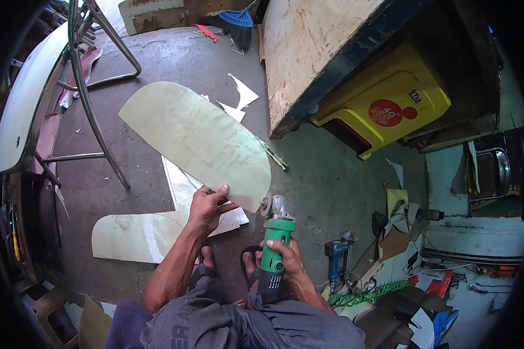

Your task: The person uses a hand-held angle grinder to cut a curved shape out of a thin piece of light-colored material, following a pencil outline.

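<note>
A pale, rounded board (198,139), long and flat, is pinched at its near edge by my left hand (206,210), the thumb lying on top. My right hand (284,256) wraps round the green body of an angle grinder (271,259). The grinder's disc (266,205) is at the board's near right corner; whether it touches cannot be made out. Another pale board (137,235) with a rounded end lies on the floor left of my feet, partly hidden by my left forearm. White sheets (183,186) lie beneath the held board.
A cutter knife (275,157) lies beside the board. Left stands a metal-legged chair (81,87); at upper right, a wooden bench (314,52) with a yellow bin (384,104) under it. A blue air tool (336,259) and coiled green hose (372,294) lie right of my knees.
</note>
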The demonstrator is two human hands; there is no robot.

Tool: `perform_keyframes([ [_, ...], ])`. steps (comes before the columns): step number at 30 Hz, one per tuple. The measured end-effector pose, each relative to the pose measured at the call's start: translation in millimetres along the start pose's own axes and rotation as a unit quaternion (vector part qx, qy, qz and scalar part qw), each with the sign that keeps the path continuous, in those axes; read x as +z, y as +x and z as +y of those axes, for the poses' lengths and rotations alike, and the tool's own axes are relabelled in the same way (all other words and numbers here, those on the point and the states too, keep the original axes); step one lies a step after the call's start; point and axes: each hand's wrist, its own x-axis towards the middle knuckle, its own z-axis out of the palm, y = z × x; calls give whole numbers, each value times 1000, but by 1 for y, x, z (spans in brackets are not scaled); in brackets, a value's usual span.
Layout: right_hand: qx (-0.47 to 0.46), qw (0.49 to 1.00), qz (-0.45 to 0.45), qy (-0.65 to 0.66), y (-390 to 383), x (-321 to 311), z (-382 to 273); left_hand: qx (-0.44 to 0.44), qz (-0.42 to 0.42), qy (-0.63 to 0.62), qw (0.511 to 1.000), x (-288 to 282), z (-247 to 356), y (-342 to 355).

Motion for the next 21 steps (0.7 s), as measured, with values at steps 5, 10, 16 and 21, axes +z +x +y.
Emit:
perform_keyframes([
  [5, 3, 1000, -3, 9, -1, 1, -1, -4, -1, 8, 1000, -1, 1, -1],
  [10, 2, 1000, 4, 4, -1, 0, 0, -8, 1, 15, 1000, 0, 3, -3],
  [16, -8, 1000, 4, 2, -1, -1, 2, -6, 0, 19, 1000, -3, 1, -2],
  [21, -2, 1000, -2, 0, 0, -2, 2, -11, 8, 28, 1000, -3, 3, -2],
])
